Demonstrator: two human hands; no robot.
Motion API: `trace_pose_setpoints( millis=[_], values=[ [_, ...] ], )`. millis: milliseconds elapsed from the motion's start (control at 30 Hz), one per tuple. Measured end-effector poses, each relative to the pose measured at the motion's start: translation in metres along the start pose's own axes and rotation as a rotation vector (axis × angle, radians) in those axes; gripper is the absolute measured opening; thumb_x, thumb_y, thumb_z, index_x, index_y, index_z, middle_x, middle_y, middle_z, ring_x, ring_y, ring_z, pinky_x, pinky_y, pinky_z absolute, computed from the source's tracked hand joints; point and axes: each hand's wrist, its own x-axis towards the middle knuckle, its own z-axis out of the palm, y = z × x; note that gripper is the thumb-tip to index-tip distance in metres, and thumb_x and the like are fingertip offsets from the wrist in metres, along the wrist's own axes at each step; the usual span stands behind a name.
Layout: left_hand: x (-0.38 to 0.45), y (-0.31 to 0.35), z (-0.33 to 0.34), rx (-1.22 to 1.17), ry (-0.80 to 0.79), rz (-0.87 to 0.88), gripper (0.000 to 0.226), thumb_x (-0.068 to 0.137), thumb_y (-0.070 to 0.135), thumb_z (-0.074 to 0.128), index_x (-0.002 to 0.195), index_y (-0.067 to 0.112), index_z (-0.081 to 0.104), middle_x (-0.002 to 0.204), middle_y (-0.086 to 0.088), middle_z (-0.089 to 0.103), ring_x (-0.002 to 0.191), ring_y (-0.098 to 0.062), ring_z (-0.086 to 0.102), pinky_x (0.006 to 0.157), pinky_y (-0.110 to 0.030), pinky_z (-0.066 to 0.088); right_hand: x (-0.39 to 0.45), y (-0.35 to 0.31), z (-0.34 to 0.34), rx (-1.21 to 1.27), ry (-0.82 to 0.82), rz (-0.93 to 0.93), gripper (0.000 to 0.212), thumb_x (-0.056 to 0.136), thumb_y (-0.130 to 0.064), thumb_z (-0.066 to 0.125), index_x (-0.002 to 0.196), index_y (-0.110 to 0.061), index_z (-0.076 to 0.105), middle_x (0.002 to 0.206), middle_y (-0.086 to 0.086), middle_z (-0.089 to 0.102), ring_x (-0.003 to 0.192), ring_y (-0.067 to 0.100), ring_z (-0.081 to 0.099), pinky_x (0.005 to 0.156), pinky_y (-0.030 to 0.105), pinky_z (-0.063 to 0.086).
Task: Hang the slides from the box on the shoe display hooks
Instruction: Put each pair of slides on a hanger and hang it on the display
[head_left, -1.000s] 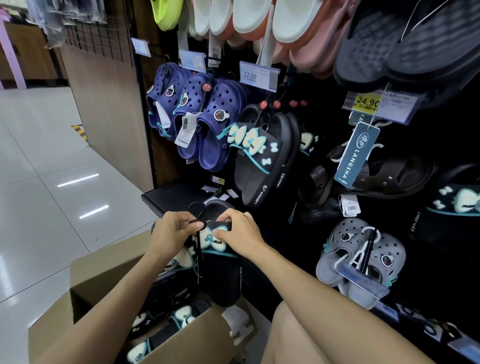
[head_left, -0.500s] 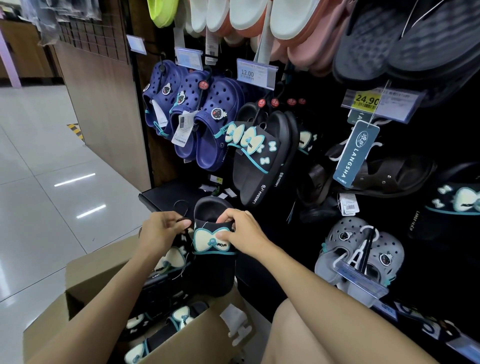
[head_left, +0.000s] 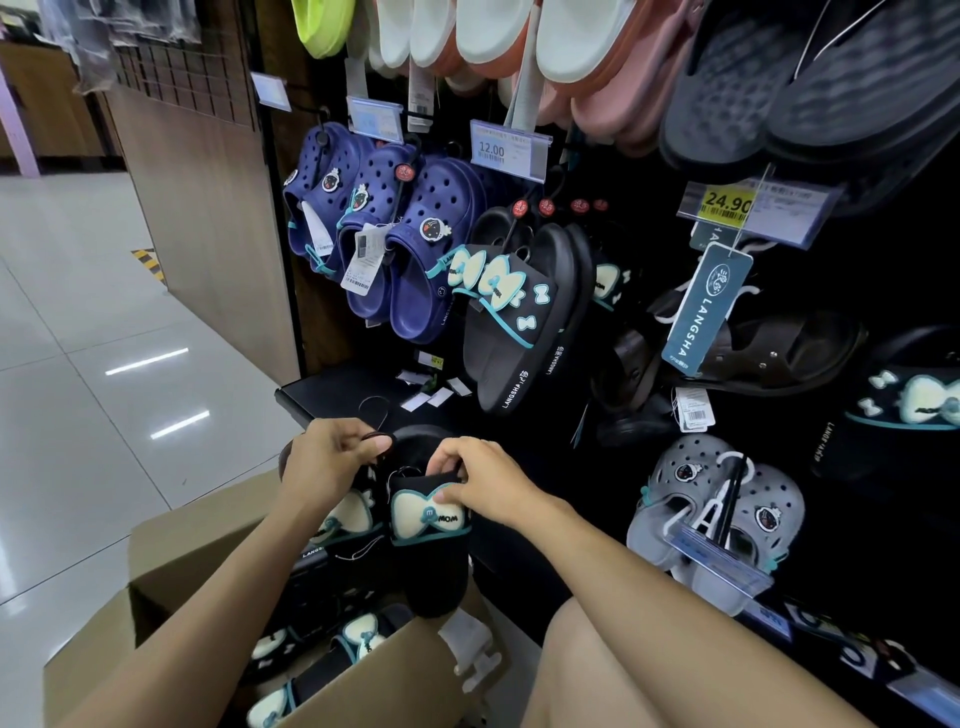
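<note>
Pair of black slides (head_left: 415, 525) with cream bows sits lower centre of frame, held just above the open cardboard box (head_left: 171, 551). Left hand (head_left: 327, 465) pinches the thin black hanger loop (head_left: 376, 441) at the top of the pair, fingers curled on it. Right hand (head_left: 483, 483) grips the strap edge of the nearer slide, thumb on the bow, fingers hooked over the top. Both grips narrow and holding; neither is free.

Judged handling: foam or rubber, light, slightly flexible, matte so not slippery, not fragile. The 2 slides look tied together by the loop, so they should swing as 1 unit. Best hold is the loop itself for hooking, with the other hand steadying the strap or sole to stop twisting.

Target looks like the hook (head_left: 519, 208) in mid frame carrying matching hung slides (head_left: 519, 322), above and slightly right of the hands, well apart from them. More slides lie in the box at lower left. Blue clogs (head_left: 415, 249) hang left of the matching pair.
</note>
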Motion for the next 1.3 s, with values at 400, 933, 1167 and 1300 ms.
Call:
trace_pose_setpoints(
  millis=[400, 933, 1167, 1300],
  values=[
    [-0.012, 0.032, 0.012, -0.009, -0.037, 0.096, 0.011, 0.084, 0.027, 0.074, 0.074, 0.024, 0.074, 0.056, 0.012, 0.066, 0.047, 0.004, 0.054, 0.045, -0.010, 0.036, -0.001, -0.026, 0.002, 0.175, 0.221, 0.030, 0.014, 0.083, -0.032, 0.075, 0.091, -0.025, 0.067, 0.081, -0.013, 0.067, 0.071, 0.004, 0.059, 0.081, 0.039, 0.056],
    [-0.036, 0.088, 0.013, 0.177, -0.060, 0.351, 0.015, 0.095, 0.018, 0.059, 0.087, 0.030, 0.065, 0.069, 0.011, 0.071, 0.068, -0.002, 0.061, 0.065, -0.020, 0.042, -0.049, -0.043, -0.040, 0.301, 0.477, 0.118, 0.029, 0.068, -0.053, 0.080, 0.087, -0.032, 0.071, 0.072, -0.016, 0.071, 0.072, 0.001, 0.066, 0.071, 0.031, 0.053],
    [-0.040, 0.134, 0.014, 0.216, -0.105, 0.586, 0.014, 0.094, 0.013, 0.059, 0.093, 0.022, 0.049, 0.072, 0.009, 0.070, 0.073, 0.000, 0.060, 0.065, -0.015, 0.039, -0.070, -0.047, -0.080, 0.373, 0.577, 0.066, 0.022, 0.070, -0.041, 0.084, 0.076, -0.026, 0.070, 0.065, -0.013, 0.071, 0.064, 0.004, 0.067, 0.072, 0.038, 0.057],
    [-0.038, 0.163, 0.015, 0.366, -0.097, 0.672, 0.012, 0.094, 0.020, 0.060, 0.091, 0.027, 0.051, 0.071, 0.010, 0.066, 0.067, -0.004, 0.059, 0.062, -0.023, 0.041, -0.082, -0.043, -0.105, 0.341, 0.629, 0.061, 0.021, 0.070, -0.039, 0.084, 0.076, -0.026, 0.069, 0.064, -0.013, 0.071, 0.065, 0.008, 0.069, 0.074, 0.040, 0.057]
  ],
)
